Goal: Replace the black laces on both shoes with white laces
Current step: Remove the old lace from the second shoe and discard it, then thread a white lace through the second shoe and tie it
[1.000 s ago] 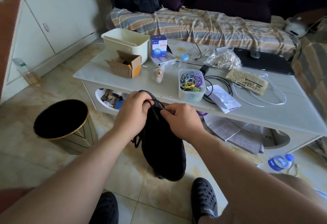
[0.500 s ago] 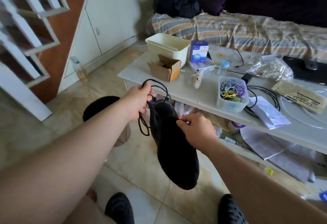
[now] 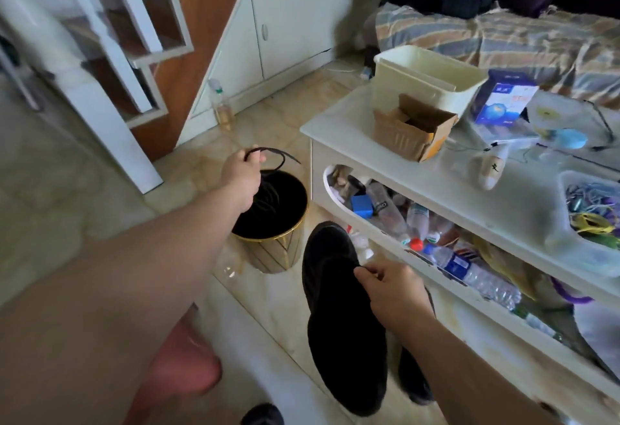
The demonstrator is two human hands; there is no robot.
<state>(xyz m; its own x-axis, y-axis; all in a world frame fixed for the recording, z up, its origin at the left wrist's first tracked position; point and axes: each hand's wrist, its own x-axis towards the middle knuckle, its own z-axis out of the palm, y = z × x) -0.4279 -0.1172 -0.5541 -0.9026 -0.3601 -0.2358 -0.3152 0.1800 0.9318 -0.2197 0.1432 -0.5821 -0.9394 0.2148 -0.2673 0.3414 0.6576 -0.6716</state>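
Far left: white stair frame (image 3: 110, 65) against a brown panel. A plastic bottle (image 3: 224, 105) with yellowish liquid stands on the floor by the white cabinet doors.

Left hand (image 3: 242, 179) reaches out over the waste bin (image 3: 271, 223), fingers curled round a bunched black lace (image 3: 273, 156). One loop arcs above the knuckles; the loose strands hang down into the bin's mouth. Bin is round, with a black interior and gold wire sides, and stands on the tiled floor just beside the end of the table. Contents other than the lace strands cannot be made out.

Right hand (image 3: 394, 288) is well apart from the left, lower and nearer the body. Thumb and fingers pinch the upper edge of the black shoe (image 3: 342, 320), held in the air over the floor. Long axis runs near vertical in frame, one end up toward the bin and the other down toward the person. Which end is the toe, cannot tell. No lace is visible on the shoe.

Right: white low table (image 3: 419, 176). On top are a cream tub (image 3: 426, 72), interior hidden, and an open cardboard box (image 3: 411, 129) touching its front. Next come a blue-and-white carton (image 3: 503, 99) and a clear tub (image 3: 590, 216) holding coloured bands. The shelf below is packed with plastic bottles (image 3: 469, 270).
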